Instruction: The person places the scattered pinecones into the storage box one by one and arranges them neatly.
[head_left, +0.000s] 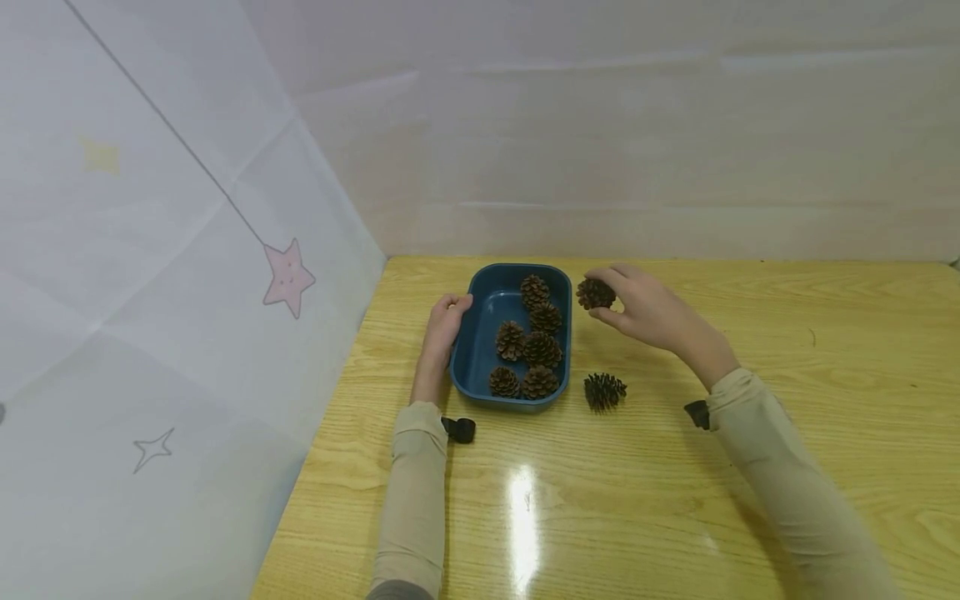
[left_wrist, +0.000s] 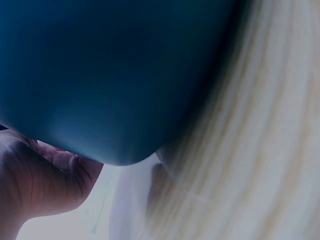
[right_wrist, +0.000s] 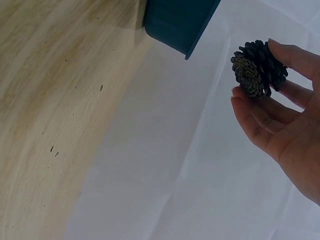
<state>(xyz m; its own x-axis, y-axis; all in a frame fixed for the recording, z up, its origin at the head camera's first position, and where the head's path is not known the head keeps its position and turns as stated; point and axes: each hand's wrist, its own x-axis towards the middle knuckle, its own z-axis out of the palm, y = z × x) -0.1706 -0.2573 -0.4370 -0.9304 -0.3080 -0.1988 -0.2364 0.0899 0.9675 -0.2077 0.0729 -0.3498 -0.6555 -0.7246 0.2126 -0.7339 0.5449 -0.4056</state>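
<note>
A brown pine cone (head_left: 596,293) is pinched between the thumb and fingers of my right hand (head_left: 637,310), just outside the right rim of a dark blue plastic bin (head_left: 480,312). The right wrist view shows that pine cone (right_wrist: 257,70) held clear of the table by the fingertips. My left hand (head_left: 442,329) grips the bin's left side, fingertips curled at the rim; in the left wrist view the bin wall (left_wrist: 100,75) hides part of the hand (left_wrist: 45,175). Inside the bin, several pine cones (head_left: 542,350) lie mostly along the right side and near end.
One more pine cone (head_left: 604,392) lies on the wooden table (head_left: 600,500), right of the bin and below my right hand. White sheeting (head_left: 600,150) rises behind the table, and a star-patterned sheet (head_left: 187,333) borders it on the left.
</note>
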